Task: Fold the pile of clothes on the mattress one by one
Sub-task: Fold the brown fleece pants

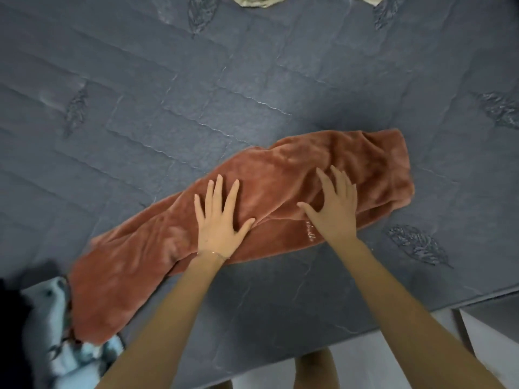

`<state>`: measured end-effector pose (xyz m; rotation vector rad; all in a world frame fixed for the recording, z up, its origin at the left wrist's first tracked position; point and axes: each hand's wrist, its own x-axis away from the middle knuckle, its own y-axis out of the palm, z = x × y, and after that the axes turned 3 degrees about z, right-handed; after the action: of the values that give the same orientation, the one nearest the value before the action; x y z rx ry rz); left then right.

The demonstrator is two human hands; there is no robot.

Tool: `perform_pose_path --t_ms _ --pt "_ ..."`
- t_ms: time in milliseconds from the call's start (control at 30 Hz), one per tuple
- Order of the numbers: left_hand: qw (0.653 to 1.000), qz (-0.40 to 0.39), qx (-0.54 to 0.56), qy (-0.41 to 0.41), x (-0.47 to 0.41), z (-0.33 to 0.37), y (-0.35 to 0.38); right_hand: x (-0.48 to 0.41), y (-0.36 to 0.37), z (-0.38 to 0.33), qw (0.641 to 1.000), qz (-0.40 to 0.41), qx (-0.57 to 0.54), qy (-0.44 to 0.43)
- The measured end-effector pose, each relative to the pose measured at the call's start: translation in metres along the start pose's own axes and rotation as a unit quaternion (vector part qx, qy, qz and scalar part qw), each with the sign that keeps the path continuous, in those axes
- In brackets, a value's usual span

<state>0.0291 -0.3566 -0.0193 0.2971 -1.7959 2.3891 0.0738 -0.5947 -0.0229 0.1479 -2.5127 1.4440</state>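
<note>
- Your left hand [222, 223] lies palm down on the rust-coloured plush garment [370, 164]. Its fingers [217, 192] are straight and fanned, the thumb out to the right — released, pressing the cloth and gripping nothing.
- Your right hand [334, 209] rests palm down further right on the same garment. Its fingers are spread over a ridge of folds and hold nothing, and the thumb points left.
- Both bare forearms [398, 290] reach up from the bottom edge and draw a little closer toward the wrists. A thin bracelet [217, 254] circles your left wrist.
- The picture is soft, so the small pale script [309, 232] stitched beside your right thumb cannot be read. You cannot tell what kind of garment this is.
- The garment's lower-left end overlaps a light-blue patterned cloth [53, 327]. Beside that, a dark thing [11, 318] is cut off by the left edge and too dim to make out.
- A cream cloth [257, 0] is cropped by the top edge, well apart from your hands.
- The garment lies on the grey quilted mattress [168, 80], near its front edge. Its long axis runs from lower left to upper right in the view.
- The upper-right end finishes in a fairly straight hem — the lower-left end is broader and rumpled.
</note>
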Motion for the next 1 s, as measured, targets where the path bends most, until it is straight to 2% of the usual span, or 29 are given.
perform_pose_path --t_ms 100,200,267,367,500,600,667,733,833,900,1000 --pt "0.999 -0.027 -0.019 0.008 0.027 -0.041 0.002 0.016 0.016 0.004 0.996 -0.051 0.051 -0.045" --pt "0.999 -0.013 -0.013 0.036 0.047 -0.075 0.008 0.027 0.03 0.016 0.988 -0.08 0.107 -0.071" --pt "0.998 0.014 -0.007 0.052 0.047 -0.081 0.006 0.024 0.028 0.019 0.991 -0.044 0.097 -0.078" --pt "0.996 0.071 0.019 0.056 0.051 -0.086 0.002 0.029 0.032 0.01 0.998 0.012 0.045 -0.043" --pt "0.978 0.151 0.138 -0.036 0.045 -0.082 -0.016 0.043 0.022 0.012 0.999 0.033 -0.03 -0.015" --pt "0.98 0.15 0.122 -0.053 0.039 -0.075 -0.023 0.056 0.014 0.018 0.998 0.036 -0.043 -0.019" --pt "0.988 0.128 0.084 -0.009 0.038 -0.068 -0.019 0.066 0.013 0.022 0.998 0.032 -0.041 -0.02" --pt "0.991 0.092 0.053 0.087 0.038 -0.055 -0.013 0.075 0.013 0.028 0.998 0.036 -0.034 -0.027" --pt "0.976 0.009 -0.014 0.216 0.039 -0.03 0.004 0.086 0.014 0.042 0.998 0.045 -0.016 -0.042" --pt "0.97 -0.017 -0.05 0.238 0.039 -0.016 0.012 0.093 0.015 0.051 0.998 0.044 -0.018 -0.043" --pt "0.979 0.026 -0.013 0.2 0.04 -0.006 0.019 0.099 0.018 0.055 0.999 0.028 -0.033 -0.014"
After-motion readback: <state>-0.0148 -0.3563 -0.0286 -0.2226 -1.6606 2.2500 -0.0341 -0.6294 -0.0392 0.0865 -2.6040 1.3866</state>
